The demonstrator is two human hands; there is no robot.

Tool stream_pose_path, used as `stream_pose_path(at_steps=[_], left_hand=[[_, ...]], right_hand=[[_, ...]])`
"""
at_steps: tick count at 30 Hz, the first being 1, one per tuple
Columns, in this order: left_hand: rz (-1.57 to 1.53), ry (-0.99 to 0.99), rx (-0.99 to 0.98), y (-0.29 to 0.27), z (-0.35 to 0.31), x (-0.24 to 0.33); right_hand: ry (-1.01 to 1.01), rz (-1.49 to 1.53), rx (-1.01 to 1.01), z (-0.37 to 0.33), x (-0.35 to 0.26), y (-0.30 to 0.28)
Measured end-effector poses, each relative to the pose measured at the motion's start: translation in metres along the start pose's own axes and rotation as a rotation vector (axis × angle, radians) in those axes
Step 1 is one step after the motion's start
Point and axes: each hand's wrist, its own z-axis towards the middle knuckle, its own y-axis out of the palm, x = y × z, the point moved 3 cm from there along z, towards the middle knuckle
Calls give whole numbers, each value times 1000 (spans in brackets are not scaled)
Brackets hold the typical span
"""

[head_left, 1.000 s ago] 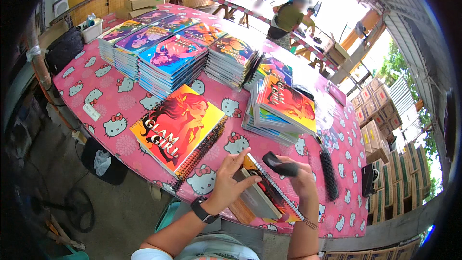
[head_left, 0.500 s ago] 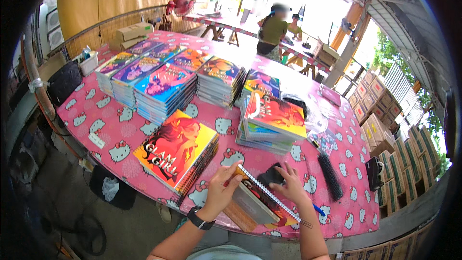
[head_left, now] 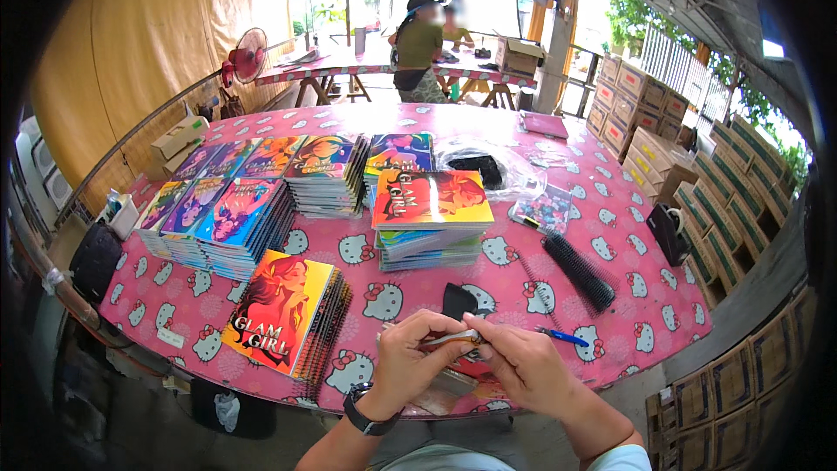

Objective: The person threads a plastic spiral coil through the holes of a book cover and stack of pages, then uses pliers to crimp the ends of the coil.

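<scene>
In front of me my left hand point(head_left: 417, 356), with a dark watch on its wrist, is closed on the end of a spiral notebook point(head_left: 469, 372). The notebook is tipped up so that its end faces me, and much of it hides behind my fingers. My right hand point(head_left: 526, 365) pinches at the same end, its fingertips meeting those of the left by the binding edge. Whether it grips the wire or the pages is hidden. Just beyond my fingers lies a small black object point(head_left: 459, 300). A blue pen point(head_left: 563, 336) rests to the right of my right hand.
Bound notebooks with a red and yellow cover point(head_left: 283, 310) are stacked at left. Further off stand more notebook stacks point(head_left: 231, 214) and a mixed pile point(head_left: 433, 209). Black binding coils point(head_left: 580, 275) lie at right on the pink patterned tablecloth point(head_left: 349, 344). Two people point(head_left: 420, 48) are at a far table.
My right hand has left the black object and joined my left at the notebook's end. The notebook has been turned end-on towards me. The head view has swung to the right.
</scene>
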Motion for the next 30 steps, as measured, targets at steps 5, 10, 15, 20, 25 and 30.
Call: stream_pose_path(at_steps=[5, 10, 15, 20, 25, 30], left_hand=[[88, 29, -15, 0, -4, 6], [31, 3, -21, -5, -6, 4], [73, 114, -10, -4, -4, 5], [71, 27, -6, -5, -11, 5], [-54, -98, 105, -2, -13, -2], [296, 103, 22, -10, -7, 2]], right_hand=[[1, 126, -73, 12, 12, 10], [29, 233, 134, 9, 12, 7], [-208, 88, 170, 16, 5, 0], [-233, -107, 74, 17, 1, -3], [-166, -161, 67, 18, -5, 4], [-127, -152, 113, 23, -5, 11]])
